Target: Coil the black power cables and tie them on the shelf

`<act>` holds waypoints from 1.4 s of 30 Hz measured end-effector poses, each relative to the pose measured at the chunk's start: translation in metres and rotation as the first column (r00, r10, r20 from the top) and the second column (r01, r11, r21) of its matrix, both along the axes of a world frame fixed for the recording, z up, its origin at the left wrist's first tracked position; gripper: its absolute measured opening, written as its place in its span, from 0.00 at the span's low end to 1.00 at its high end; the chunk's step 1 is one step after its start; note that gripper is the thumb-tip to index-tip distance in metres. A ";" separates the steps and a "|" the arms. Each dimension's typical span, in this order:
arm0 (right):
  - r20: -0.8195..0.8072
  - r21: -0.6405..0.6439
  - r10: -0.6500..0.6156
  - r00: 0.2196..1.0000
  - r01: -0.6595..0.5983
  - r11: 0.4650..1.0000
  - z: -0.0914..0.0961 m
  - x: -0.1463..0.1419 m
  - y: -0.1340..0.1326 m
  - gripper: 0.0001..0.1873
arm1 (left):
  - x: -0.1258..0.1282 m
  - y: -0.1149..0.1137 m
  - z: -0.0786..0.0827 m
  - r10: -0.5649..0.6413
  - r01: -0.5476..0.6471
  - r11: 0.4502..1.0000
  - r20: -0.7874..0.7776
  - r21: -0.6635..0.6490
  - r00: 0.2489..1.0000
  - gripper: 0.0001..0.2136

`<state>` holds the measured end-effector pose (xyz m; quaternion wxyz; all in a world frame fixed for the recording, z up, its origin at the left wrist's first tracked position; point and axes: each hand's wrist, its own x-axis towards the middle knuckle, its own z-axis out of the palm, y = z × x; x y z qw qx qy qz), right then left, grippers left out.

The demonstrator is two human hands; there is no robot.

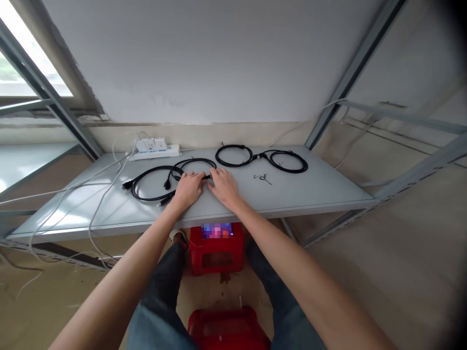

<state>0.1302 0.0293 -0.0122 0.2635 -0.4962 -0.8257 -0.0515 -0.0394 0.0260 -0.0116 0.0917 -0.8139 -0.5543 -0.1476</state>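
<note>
Both my hands rest on a grey shelf board (310,189), side by side. My left hand (188,187) and my right hand (223,185) have their fingers curled onto a black cable (153,183) that lies in loose loops to the left. Its plug ends lie near my left hand. Whether the fingers actually pinch the cable is unclear. Behind them lie a tied black cable coil (233,155) and another coil (287,161).
A white power strip (155,149) with white adapters stands at the back left, its white cords (98,204) trailing off the board's left edge. Small black twist ties (262,178) lie right of my hands. Red stools (216,248) stand under the board between my legs. Metal rack posts (350,78) rise at both back corners.
</note>
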 end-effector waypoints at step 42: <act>-0.644 -0.246 0.071 0.762 -0.294 0.923 -0.022 0.011 0.038 0.05 | 0.000 0.001 0.003 0.008 -0.007 0.999 0.009 -0.037 1.000 0.13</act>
